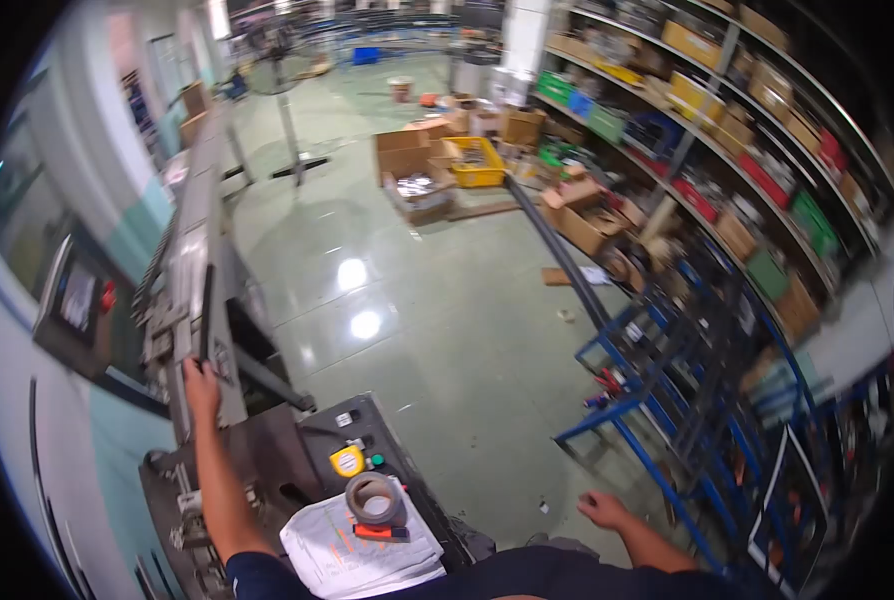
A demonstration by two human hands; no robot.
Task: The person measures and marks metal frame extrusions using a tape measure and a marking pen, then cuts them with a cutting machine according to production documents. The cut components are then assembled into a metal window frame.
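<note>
My left hand (202, 390) reaches forward to the long machine bed on the left. Its fingers are closed around the near end of a dark narrow bar (206, 312) that lies along the bed. My right hand (604, 510) hangs low over the floor on the right, fingers curled in, with nothing seen in it. By my left forearm, a black work surface (319, 438) carries a yellow tape measure (347, 460), a roll of tape (351, 498) and an orange-and-black tool (380, 532). The roll and the tool lie on marked paper sheets (317, 560).
A control panel with a screen (79, 298) stands left of the machine bed (189, 265). Blue metal racks (647, 450) hold dark bars at right. Loaded shelves (657, 150) run behind them. Cardboard boxes (592, 225) and a yellow crate (479, 175) sit on the floor.
</note>
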